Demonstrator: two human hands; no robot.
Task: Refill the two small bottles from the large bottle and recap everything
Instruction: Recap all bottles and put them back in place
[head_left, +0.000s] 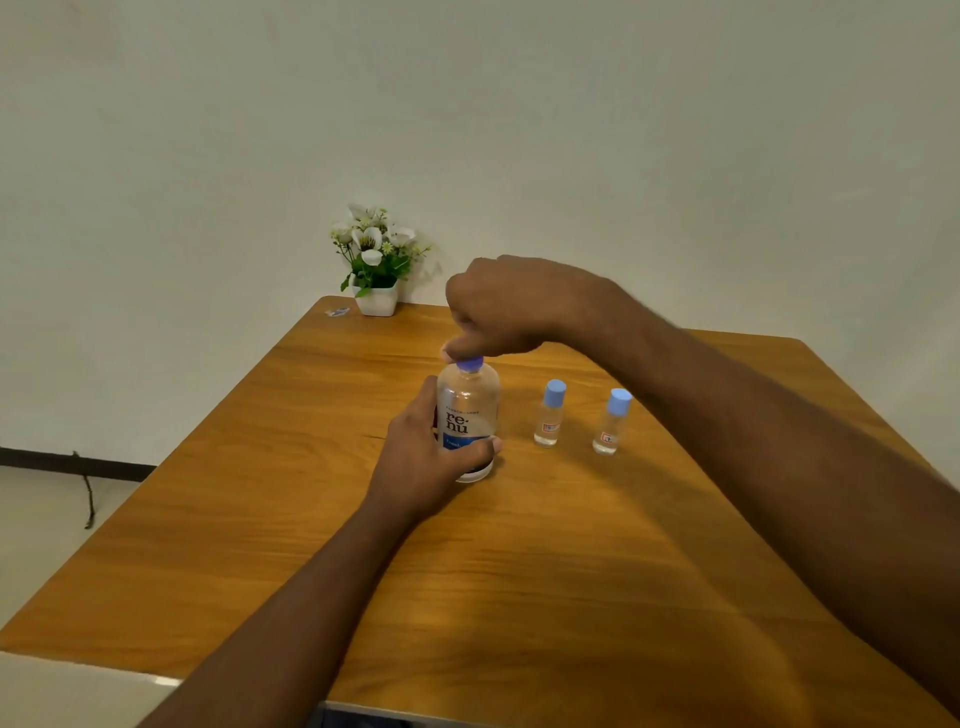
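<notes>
Head view is showing the wooden table running away from its near edge, with two bare forearms reaching in over it. Nearest, the left hand is wrapping its fingers and thumb round the lower body of the large bottle, which is standing upright on the table a little left of centre. Just to its right, apart from it and from each other, the first small bottle and the second small bottle are standing upright, both capped in pale blue. Over the large bottle the right hand is curling down and pinching the purple-blue cap between thumb and fingers. The fingers are hiding most of it, so how far it is screwed on is hard to say. Farther back, a white pot of flowers is sitting at the far corner with a small scrap beside it.

The likely trouble is the twist: if the left hand is gripping too loosely, the bottle could be turning with the cap or tipping. A hard squeeze on the soft body could be pushing liquid out once the cap is free. The right forearm is passing close over the small bottles and could be knocking one down.
</notes>
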